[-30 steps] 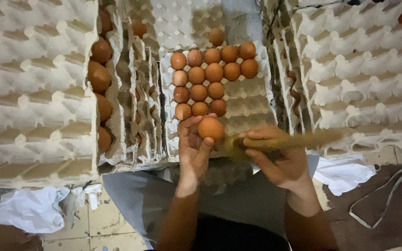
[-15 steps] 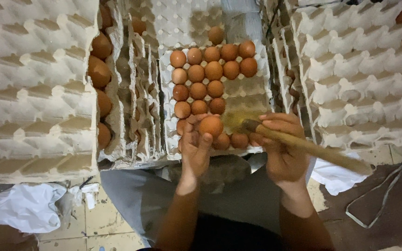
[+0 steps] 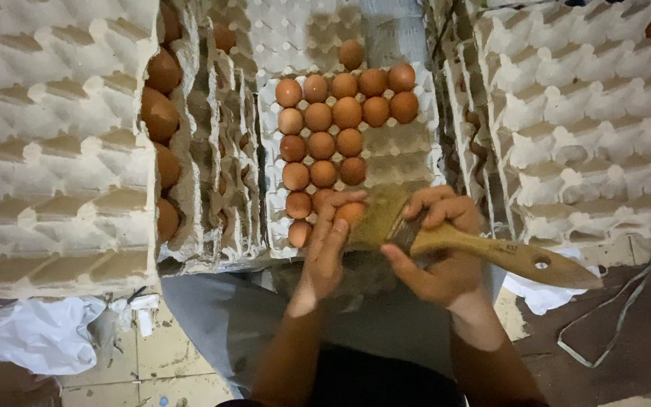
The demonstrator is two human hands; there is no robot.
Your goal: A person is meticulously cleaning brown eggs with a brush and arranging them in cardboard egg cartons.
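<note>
My left hand holds a brown egg just above the near edge of a grey pulp egg tray. My right hand grips a wooden-handled paintbrush, its bristles pressed against the egg's right side. The handle points out to the right. The tray on my lap holds several brown eggs in its left and far rows; its right part has bare cups.
Tall stacks of pulp trays stand at the left and right. Egg-filled trays stand on edge beside the left stack. White plastic bags lie on the tiled floor at bottom left, white cloth at right.
The brush has swung so its handle points right and its bristles sit against the egg. Both hands with the egg have stayed near the tray's near edge.
</note>
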